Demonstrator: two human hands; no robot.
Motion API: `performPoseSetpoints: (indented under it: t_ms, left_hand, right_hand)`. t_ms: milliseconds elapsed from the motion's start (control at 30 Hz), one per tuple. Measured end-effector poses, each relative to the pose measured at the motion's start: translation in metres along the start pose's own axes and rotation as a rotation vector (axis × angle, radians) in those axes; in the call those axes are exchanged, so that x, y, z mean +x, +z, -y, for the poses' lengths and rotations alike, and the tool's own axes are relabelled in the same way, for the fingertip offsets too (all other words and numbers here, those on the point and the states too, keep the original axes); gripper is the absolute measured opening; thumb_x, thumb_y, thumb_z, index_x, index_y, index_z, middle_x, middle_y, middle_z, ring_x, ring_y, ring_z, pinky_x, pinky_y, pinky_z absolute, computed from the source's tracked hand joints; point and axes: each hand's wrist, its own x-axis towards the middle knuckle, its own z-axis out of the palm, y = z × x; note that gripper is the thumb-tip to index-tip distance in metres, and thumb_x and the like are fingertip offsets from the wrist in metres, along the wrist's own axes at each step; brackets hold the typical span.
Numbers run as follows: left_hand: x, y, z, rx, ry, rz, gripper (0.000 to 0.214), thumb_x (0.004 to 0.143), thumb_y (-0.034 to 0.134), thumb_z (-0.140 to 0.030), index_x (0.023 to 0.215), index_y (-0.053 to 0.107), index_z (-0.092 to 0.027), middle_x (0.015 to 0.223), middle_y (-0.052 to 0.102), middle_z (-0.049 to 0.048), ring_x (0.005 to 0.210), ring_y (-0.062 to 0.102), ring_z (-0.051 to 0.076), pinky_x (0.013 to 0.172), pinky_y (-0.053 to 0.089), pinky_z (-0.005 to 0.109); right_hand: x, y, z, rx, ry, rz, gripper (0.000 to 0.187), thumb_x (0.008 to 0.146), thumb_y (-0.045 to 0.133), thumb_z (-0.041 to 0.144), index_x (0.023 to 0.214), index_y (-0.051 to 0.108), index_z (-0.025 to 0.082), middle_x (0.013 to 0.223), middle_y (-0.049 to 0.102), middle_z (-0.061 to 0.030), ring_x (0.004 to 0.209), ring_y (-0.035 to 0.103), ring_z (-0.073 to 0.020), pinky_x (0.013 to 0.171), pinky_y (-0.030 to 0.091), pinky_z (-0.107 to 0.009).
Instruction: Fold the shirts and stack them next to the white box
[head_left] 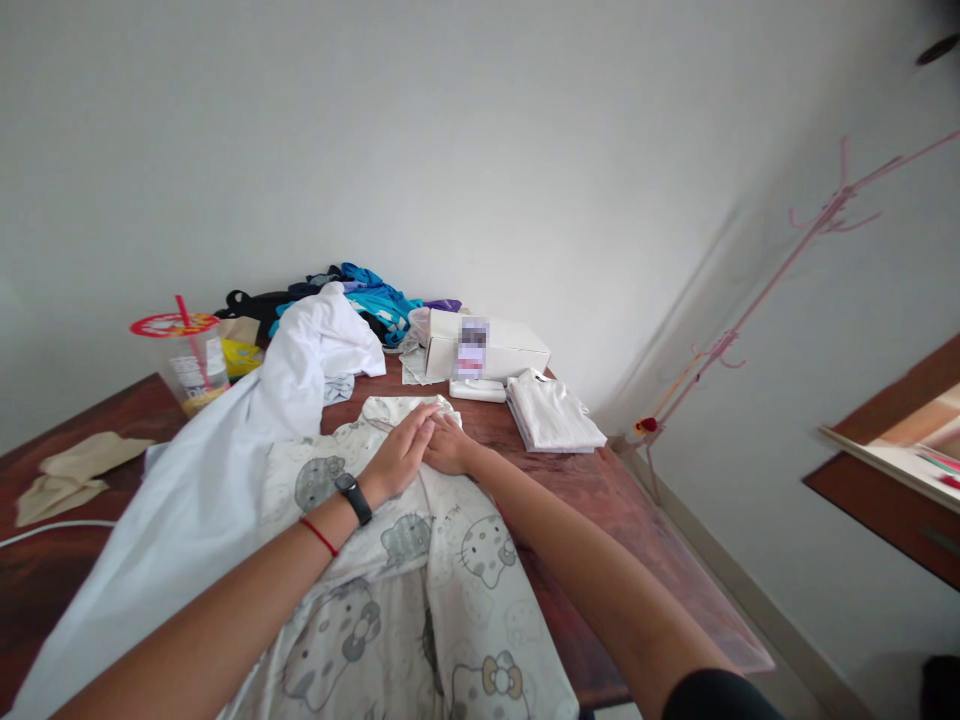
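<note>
A white garment with a grey cartoon-cat print [480, 550] lies on the brown wooden table [555, 560], its far end with a collar-like edge and its near end running out of the bottom of the view. My left hand [401, 452], with a dark watch on the wrist, rests on its upper part with fingers stretched out. My right hand [451, 447] lies flat beside it near the upper right edge. The fingertips of both hands meet and overlap, so some of the right fingers are hidden. A plain white cloth [225, 470] spreads along the garment's left side.
A lidded plastic cup with a red straw [187, 360] stands at the left, near a beige cloth [79, 470]. Behind are piled clothes [375, 295], a white box [510, 345] and a folded white garment [555, 412]. A pink coat stand [780, 260] is at the right.
</note>
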Motion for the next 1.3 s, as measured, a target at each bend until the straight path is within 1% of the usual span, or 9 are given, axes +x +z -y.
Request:
performPoseSetpoints:
  t_ms: [100,267,400,500,567,633,733,867,1300]
  left_hand:
    - [0.0,0.0,0.0,-0.013,0.02,0.008,0.049,0.105,0.032,-0.046,0.14,0.052,-0.018,0.147,0.055,0.0101,0.14,0.046,0.024,0.122,0.031,0.043]
    - [-0.003,0.001,0.002,-0.008,0.018,0.127,0.056,0.105,0.03,-0.049,0.152,0.038,-0.019,0.16,0.038,0.01,0.149,0.032,0.024,0.125,0.025,0.043]
    - [-0.006,0.002,0.004,0.109,0.009,0.255,0.065,0.104,0.03,-0.052,0.16,0.022,-0.02,0.167,0.02,0.0091,0.154,0.02,0.026,0.126,0.02,0.046]
    - [-0.007,0.004,0.01,0.259,0.015,0.338,0.075,0.1,0.042,-0.055,0.162,0.016,-0.02,0.167,0.021,0.0114,0.154,0.016,0.031,0.124,0.02,0.053]
    - [-0.008,0.005,0.014,0.357,0.017,0.398,0.077,0.097,0.049,-0.056,0.16,0.023,-0.02,0.164,0.028,0.013,0.153,0.016,0.035,0.123,0.019,0.059]
    - [-0.008,0.006,0.018,0.434,0.02,0.453,0.07,0.097,0.048,-0.057,0.155,0.036,-0.02,0.162,0.034,0.0128,0.152,0.019,0.037,0.122,0.019,0.061]
    - [-0.009,0.008,0.02,0.491,0.032,0.474,0.063,0.099,0.042,-0.058,0.15,0.046,-0.021,0.161,0.036,0.0122,0.151,0.023,0.037,0.121,0.021,0.061]
    - [-0.011,0.009,0.022,0.505,0.07,0.439,0.06,0.1,0.04,-0.058,0.147,0.051,-0.021,0.16,0.039,0.0119,0.151,0.026,0.035,0.121,0.022,0.059]
    - [-0.007,0.005,0.02,0.442,0.045,0.439,0.057,0.098,0.047,-0.057,0.142,0.057,-0.022,0.157,0.042,0.0127,0.149,0.028,0.039,0.119,0.022,0.065]
  right_hand:
    - [-0.002,0.003,0.001,0.031,-0.002,-0.097,0.06,0.102,0.041,0.036,0.158,0.03,0.019,0.166,0.021,-0.014,0.153,0.016,-0.0348,0.119,0.021,-0.064]
    - [-0.008,0.005,-0.003,0.223,0.111,-0.495,0.046,0.104,0.033,0.028,0.144,0.052,0.017,0.15,0.052,-0.0127,0.147,0.036,-0.0254,0.119,0.033,-0.046]
    - [-0.009,0.003,-0.013,0.38,0.273,-0.752,0.042,0.102,0.033,0.028,0.119,0.069,0.019,0.134,0.065,-0.0106,0.141,0.045,-0.0254,0.117,0.034,-0.044]
    - [-0.017,0.002,-0.02,0.474,0.32,-0.834,0.04,0.1,0.035,0.027,0.103,0.074,0.018,0.119,0.073,-0.0111,0.129,0.057,-0.0254,0.111,0.041,-0.042]
    - [-0.029,0.003,-0.022,0.486,0.281,-0.807,0.038,0.098,0.038,0.028,0.103,0.074,0.018,0.114,0.074,-0.0116,0.121,0.063,-0.0248,0.107,0.046,-0.039]
    - [-0.045,0.005,-0.021,0.435,0.203,-0.71,0.035,0.097,0.044,0.029,0.109,0.074,0.017,0.121,0.072,-0.0131,0.124,0.062,-0.0249,0.109,0.044,-0.04]
    - [-0.07,0.009,-0.015,0.322,0.142,-0.46,0.043,0.095,0.052,0.033,0.132,0.065,0.014,0.145,0.056,-0.016,0.143,0.043,-0.0292,0.119,0.032,-0.047]
    - [-0.086,0.01,-0.007,0.241,0.217,-0.228,0.056,0.1,0.046,0.038,0.151,0.045,0.017,0.161,0.035,-0.0138,0.152,0.022,-0.0355,0.12,0.021,-0.061]
    - [-0.09,0.01,-0.009,0.259,0.2,-0.272,0.052,0.101,0.047,0.038,0.15,0.047,0.02,0.16,0.035,-0.0138,0.151,0.025,-0.0339,0.119,0.023,-0.06]
